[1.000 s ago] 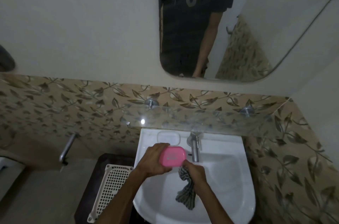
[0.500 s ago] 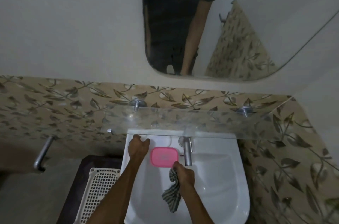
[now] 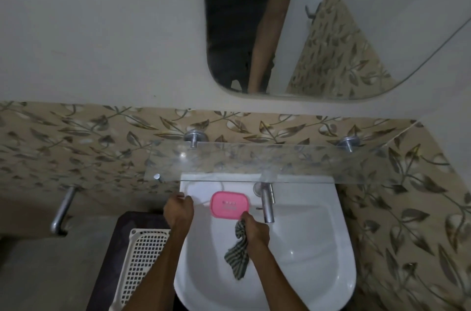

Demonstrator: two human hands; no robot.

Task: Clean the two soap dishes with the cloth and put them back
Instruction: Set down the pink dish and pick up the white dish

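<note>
Pink soap dish (image 3: pixel 229 204): sits on the back ledge of the white sink (image 3: pixel 305 247), just left of the chrome tap (image 3: pixel 267 206). Its front right corner touches, or nearly touches, the right hand.

Second soap dish (image 3: pixel 204 189): a clear or white one seems to lie on the ledge behind and left of the pink one, partly under the glass shelf (image 3: pixel 254 162). It is hard to make out against the white ceramic.

Left hand (image 3: pixel 178 211): curled at the ledge's left edge, fingers bent toward the clear dish. I cannot tell if the grip has closed on it.

Right hand (image 3: pixel 254 230): grip pressed together on the striped cloth (image 3: pixel 238 254), which hangs down into the basin.

Risk, dish slipping: the ledge is narrow and slopes into the bowl. A nudge from the right knuckles could push the pink dish off into the basin.

Risk, poor hold: the clear dish is likely smooth and maybe wet. A fingertip pinch at one edge could let it drop.

Risk, shelf: the glass edge hangs low over the ledge. Lifting the dish straight up could knock it or the knuckles against the glass.

Risk, cloth: the hanging tail could snag the tap or drag across the pink dish.

Risk, light: the room is dim, so leftover residue may go unseen.
</note>
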